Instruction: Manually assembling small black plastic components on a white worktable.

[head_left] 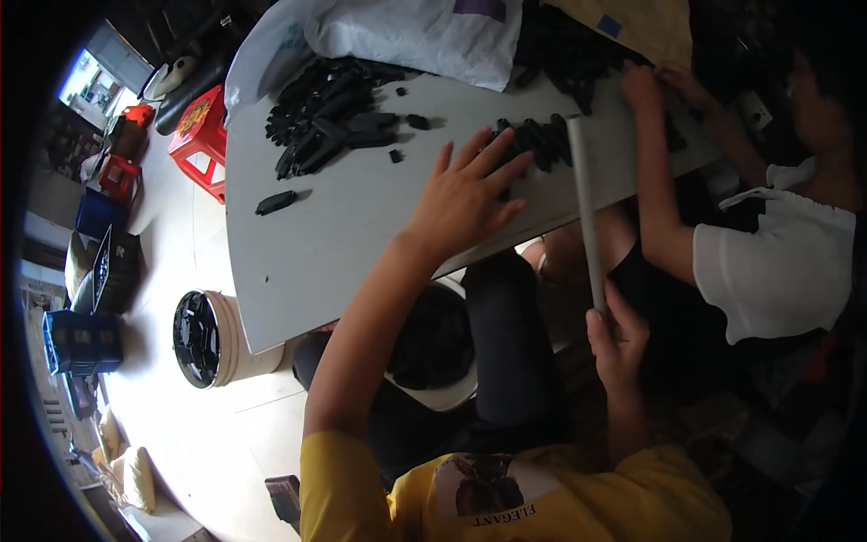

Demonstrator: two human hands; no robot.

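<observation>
My left hand (462,190) is spread flat over the grey-white table (361,244), palm down. Its fingertips reach the near end of a row of black elongated pieces (547,144); whether they touch is unclear. Wrapped in my right hand (619,345) is the lower end of a long, pale, narrow stick (585,212), which slants up past the table's near edge to the row. A heap of similar black pieces (334,113) lies farther left on the tabletop. One black piece (276,202) sits apart near the left edge.
White plastic bags (424,41) lie at the back. A person in a white top (777,257) works at the right, hands at another black heap (578,63). Tubs of black pieces stand below: a beige bucket (244,339) on the floor, another tub (433,397) between my legs. A red stool (200,140) stands left.
</observation>
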